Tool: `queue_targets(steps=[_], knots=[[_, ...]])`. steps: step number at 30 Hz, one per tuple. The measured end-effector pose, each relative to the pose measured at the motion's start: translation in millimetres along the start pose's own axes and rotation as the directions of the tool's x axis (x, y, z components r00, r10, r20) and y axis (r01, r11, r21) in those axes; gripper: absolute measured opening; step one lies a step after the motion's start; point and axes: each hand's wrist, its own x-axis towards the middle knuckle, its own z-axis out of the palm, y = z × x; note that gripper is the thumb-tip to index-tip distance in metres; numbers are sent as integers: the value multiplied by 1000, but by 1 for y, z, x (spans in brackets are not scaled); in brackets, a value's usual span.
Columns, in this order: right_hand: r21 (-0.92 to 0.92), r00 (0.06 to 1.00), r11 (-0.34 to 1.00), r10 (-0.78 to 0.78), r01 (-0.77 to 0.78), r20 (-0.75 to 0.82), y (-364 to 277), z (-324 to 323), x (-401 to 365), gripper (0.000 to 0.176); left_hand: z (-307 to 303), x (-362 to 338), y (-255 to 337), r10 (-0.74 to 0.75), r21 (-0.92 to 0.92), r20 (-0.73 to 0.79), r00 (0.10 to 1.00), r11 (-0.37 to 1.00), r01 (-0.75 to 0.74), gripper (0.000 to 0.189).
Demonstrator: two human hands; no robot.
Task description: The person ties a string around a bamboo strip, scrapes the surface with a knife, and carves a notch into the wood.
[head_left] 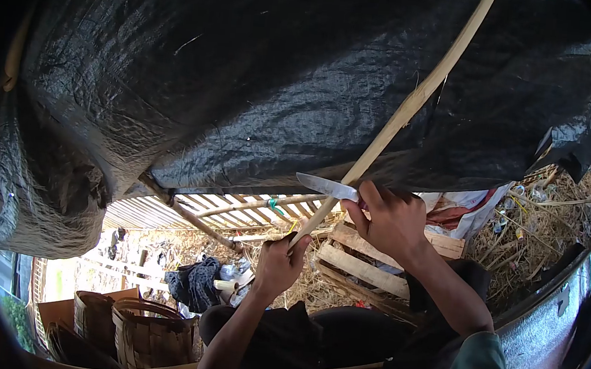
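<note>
A long pale strip that looks like split bamboo [403, 113] runs from my left hand up and to the right, past the top of the view. My left hand [279, 264] is closed around its lower end. In my right hand [394, 218] is a knife [325, 186], its handle mostly hidden by the fingers. The blade points left and crosses the strip a short way above my left hand, overlapping it in this view. Behind the strip spreads a large black plastic sheet [282, 99].
Woven baskets [152, 334] stand at the lower left. Wooden slats [365, 268] lie below my right hand, beside straw litter [538, 220]. A dark patterned cloth [194, 279] lies left of my left hand. Behind it runs a slatted bamboo fence [159, 211].
</note>
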Motion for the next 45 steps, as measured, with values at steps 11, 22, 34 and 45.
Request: queue_targets(steps=[11,22,34,45], knots=[[541,987,831,59,-133,152,21,14,2,29,9,4,-7,-110,-138,68,992,983,119,22],[892,877,106,266,-439,400,13,5,3,32,8,5,-8,-58,-88,43,997,994,61,19],[552,961,817,261,-168,-94,30,7,8,7,7,3,-8,2,-76,5,1000,997,-2,19],[333,958,943,92,4,-272,41,-6,15,8,6,2,-9,-65,-61,-24,998,996,63,27]])
